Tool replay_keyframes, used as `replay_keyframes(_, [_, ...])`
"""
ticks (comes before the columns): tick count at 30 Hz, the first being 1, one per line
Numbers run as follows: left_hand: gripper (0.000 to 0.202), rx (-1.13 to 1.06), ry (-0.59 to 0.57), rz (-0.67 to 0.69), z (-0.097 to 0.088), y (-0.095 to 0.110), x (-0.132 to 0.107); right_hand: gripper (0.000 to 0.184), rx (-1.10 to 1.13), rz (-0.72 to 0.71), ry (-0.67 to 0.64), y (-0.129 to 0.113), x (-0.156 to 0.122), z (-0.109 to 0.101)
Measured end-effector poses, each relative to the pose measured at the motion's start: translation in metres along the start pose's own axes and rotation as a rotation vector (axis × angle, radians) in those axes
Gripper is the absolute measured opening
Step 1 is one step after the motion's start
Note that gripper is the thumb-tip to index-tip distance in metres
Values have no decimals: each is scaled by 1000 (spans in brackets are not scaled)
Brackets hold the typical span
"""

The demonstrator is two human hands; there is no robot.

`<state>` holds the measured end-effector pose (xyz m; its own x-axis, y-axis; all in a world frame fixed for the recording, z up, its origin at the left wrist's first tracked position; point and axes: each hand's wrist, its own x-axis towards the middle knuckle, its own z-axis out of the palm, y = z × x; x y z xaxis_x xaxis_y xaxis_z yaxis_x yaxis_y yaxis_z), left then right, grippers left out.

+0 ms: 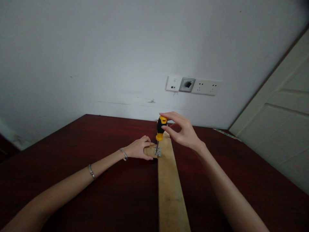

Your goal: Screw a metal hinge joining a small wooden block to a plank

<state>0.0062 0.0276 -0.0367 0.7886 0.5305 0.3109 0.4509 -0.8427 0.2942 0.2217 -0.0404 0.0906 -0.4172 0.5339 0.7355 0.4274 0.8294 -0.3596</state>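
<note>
A long pale wooden plank (pixel 170 187) lies lengthwise on a dark red table (pixel 72 167). A small wooden block (pixel 151 150) sits against the plank's left edge, joined by a small metal hinge (pixel 158 151). My left hand (pixel 138 148) is closed on the block, pressing it against the plank. My right hand (pixel 182 130) pinches the top of a yellow and black screwdriver (pixel 160 128), which stands upright with its tip on the hinge.
A white wall rises behind the table with a row of sockets (pixel 193 85). A pale door (pixel 280 119) stands at the right. A thin strip (pixel 225 133) lies at the table's far right corner.
</note>
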Motion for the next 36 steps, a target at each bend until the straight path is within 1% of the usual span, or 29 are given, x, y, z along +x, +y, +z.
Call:
replay_keyframes(5, [69,9,-3,8,-1,0,0,32,6,13,31,0,0,3])
replay_keyframes(11, [67,5,-2,7,-1,0,0,39,48,6,-41,0,0,1])
replay_keyframes(16, [67,-2,9,9,1,-2,0,34,48,53,14,0,0,4])
replay_keyframes(20, [67,-2,4,6,2,-3,0,40,73,30,-67,-2,0,1])
replay_keyframes(22, [67,0,1,1,1,-2,0,42,69,22,-83,-1,1,1])
replay_keyframes(28, [67,19,3,6,0,0,0,38,50,37,-14,2,1,8])
replay_keyframes(36, [67,15,3,4,1,-1,0,40,35,10,14,3,0,8])
